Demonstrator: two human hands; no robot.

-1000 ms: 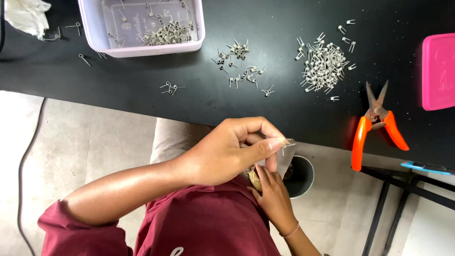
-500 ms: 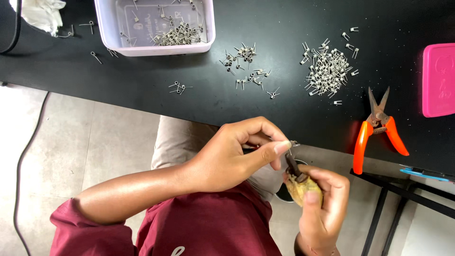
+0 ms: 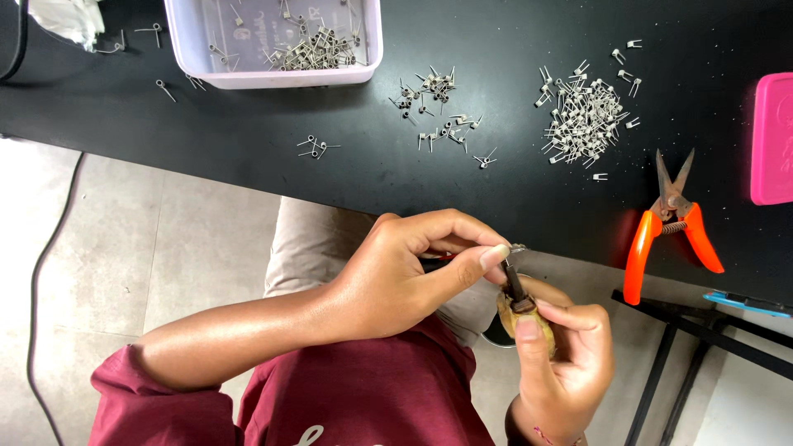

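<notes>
My left hand (image 3: 413, 272) is closed in a pinch below the table's near edge, thumb and fingers gripping a small metal wire coil (image 3: 518, 247). My right hand (image 3: 570, 355) sits just below it, wrapped around a short wooden-handled tool (image 3: 529, 318) whose dark metal tip (image 3: 512, 285) points up to the left thumb and the coil. Both hands are over my lap, touching at the tool's tip.
On the black table (image 3: 248, 157) lie a dense pile of coils (image 3: 582, 124), a looser scatter of coils (image 3: 438, 107), a pale tray (image 3: 273, 78) holding more coils, orange-handled snips (image 3: 669, 223) and a pink box (image 3: 774, 140). A dark cup (image 3: 496, 334) stands below my hands.
My right hand has risen from beside the cup with the wooden-handled tool, and its tip now meets my left hand's pinch. The left hand has barely moved.
</notes>
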